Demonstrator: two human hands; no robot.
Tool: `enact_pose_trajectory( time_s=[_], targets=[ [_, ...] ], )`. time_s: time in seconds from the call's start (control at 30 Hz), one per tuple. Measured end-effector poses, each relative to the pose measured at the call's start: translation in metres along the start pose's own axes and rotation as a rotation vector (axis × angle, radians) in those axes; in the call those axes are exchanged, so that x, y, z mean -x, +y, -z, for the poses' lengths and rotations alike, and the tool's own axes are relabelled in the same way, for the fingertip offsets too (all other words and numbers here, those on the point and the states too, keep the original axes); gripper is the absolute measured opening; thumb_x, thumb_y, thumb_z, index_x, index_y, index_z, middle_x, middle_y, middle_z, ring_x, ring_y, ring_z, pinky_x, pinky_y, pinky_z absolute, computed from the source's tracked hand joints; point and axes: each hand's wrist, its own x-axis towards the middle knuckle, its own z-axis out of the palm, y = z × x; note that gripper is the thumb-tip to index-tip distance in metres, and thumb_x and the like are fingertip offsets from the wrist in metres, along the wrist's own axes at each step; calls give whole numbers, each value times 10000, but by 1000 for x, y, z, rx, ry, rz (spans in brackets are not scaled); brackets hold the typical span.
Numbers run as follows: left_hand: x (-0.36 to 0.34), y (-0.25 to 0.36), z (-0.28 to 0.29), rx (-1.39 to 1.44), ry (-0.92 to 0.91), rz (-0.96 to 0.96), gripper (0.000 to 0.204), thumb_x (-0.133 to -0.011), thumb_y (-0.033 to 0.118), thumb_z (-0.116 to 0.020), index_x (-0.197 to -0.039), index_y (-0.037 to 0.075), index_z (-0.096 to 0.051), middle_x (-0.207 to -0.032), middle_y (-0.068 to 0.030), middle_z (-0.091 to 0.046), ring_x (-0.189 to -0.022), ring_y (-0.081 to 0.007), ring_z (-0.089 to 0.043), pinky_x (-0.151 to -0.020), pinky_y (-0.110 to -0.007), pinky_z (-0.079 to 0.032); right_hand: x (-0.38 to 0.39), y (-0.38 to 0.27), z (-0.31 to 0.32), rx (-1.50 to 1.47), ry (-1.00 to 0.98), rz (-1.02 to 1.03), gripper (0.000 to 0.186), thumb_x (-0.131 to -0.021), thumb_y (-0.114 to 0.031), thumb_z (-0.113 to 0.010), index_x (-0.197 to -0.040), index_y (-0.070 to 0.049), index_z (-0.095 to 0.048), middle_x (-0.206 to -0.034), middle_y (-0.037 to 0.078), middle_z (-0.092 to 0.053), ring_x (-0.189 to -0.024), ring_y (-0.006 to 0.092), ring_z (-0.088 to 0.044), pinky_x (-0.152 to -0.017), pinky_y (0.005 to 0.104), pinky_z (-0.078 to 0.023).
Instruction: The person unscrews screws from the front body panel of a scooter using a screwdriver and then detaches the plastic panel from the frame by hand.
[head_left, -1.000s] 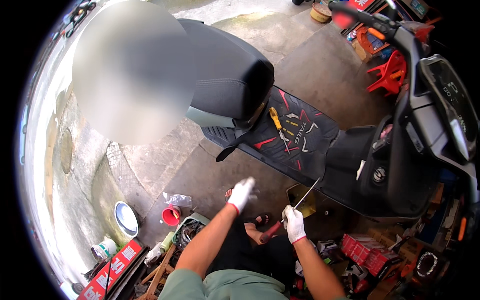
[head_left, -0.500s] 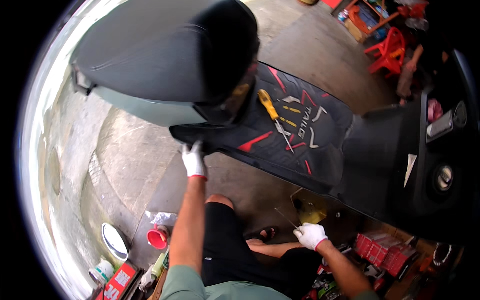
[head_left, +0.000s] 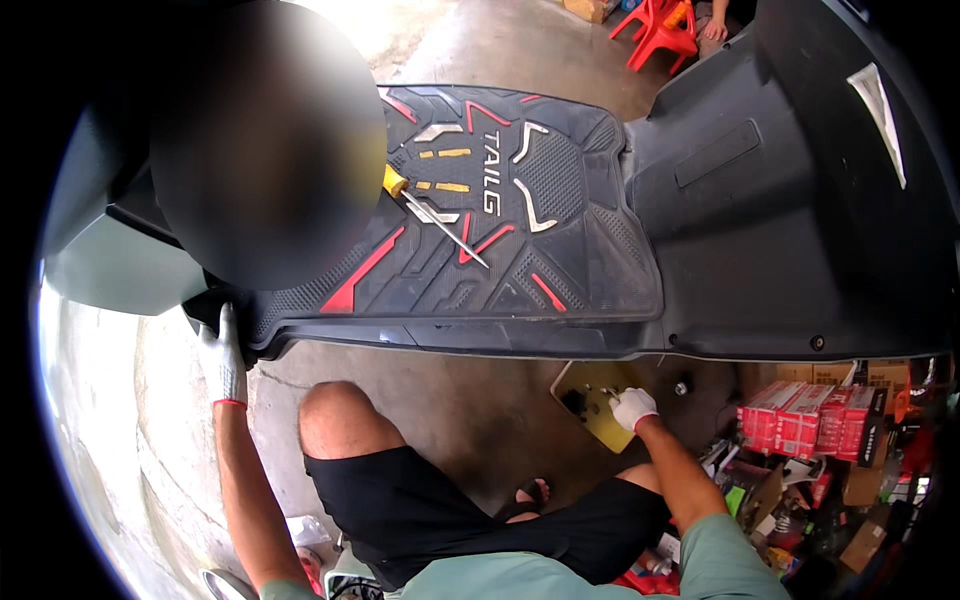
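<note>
My left hand (head_left: 225,362), in a white glove with a red cuff, grips the black trim (head_left: 222,300) at the rear lower edge of a scooter. My right hand (head_left: 633,408), gloved alike, is low over a shallow yellowish tray (head_left: 598,428) on the floor. Its fingers are closed, and what they hold is too small to make out. Small dark parts (head_left: 574,400) lie in the tray. On the scooter's patterned black foot mat (head_left: 555,180) rests a screwdriver (head_left: 440,225) with a yellow handle, partly hidden by a blurred dark round patch.
The scooter's front panel (head_left: 745,200) rises at the right. Red-and-white boxes (head_left: 800,415) and a heap of loose goods stand at the lower right. A small metal piece (head_left: 682,388) is on the floor. Beyond the scooter are a red chair (head_left: 660,30) and another person's hand (head_left: 716,30).
The view has shifted toward the scooter's front and closer to the mat. My right hand has moved to the tray; the thin rod seen at it earlier no longer shows. My left hand stays at the trim.
</note>
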Motion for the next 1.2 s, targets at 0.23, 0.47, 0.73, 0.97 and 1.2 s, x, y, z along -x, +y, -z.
enact_pose_trajectory(
  time_s=[0.23,0.47,0.73,0.97,1.2],
  targets=[
    [11,12,15,-312,-95,-127,571,-1003,408,-552,-1157,-141,-535,-683,-191,-639,-420,-225,-591,-436,-352,-483,-11,4,-18,-248,5,-168,503,-946,-438,-529,-1125,-2,-705,-1147,256,-674,-1136,408,-620,-986,480,-487],
    [9,13,62,-353,-277,71,514,-998,458,-548,-1102,-42,-608,-781,-112,-601,-493,-165,-519,-367,-302,-442,2,-12,-34,-695,201,-141,492,-952,-438,-524,-1093,-2,-705,-1102,251,-687,-1070,439,-635,-931,490,-493],
    [103,151,-45,-79,-378,-838,202,-926,68,-607,-1116,9,-640,-989,-145,-657,-884,-216,-669,-817,-317,-529,32,-80,-65,-1511,-107,-61,304,-1000,-255,-546,-841,-34,-682,-787,68,-692,-744,196,-655,-717,368,-514],
    [109,179,-114,-107,-341,-1190,346,-833,0,-616,-1175,44,-638,-1107,-177,-658,-1096,-353,-622,-968,-410,-492,117,-132,-12,-1504,38,249,265,-1013,-153,-481,-911,26,-648,-846,95,-690,-824,191,-670,-807,325,-512],
    [199,159,-94,-288,-1382,-1137,405,-982,382,-527,-1201,48,-595,-1103,-200,-656,-1034,-395,-632,-891,-450,-517,189,-153,103,-1786,2,589,256,-1039,-161,-471,-1031,35,-636,-987,119,-692,-956,211,-676,-874,340,-546]
  ],
)
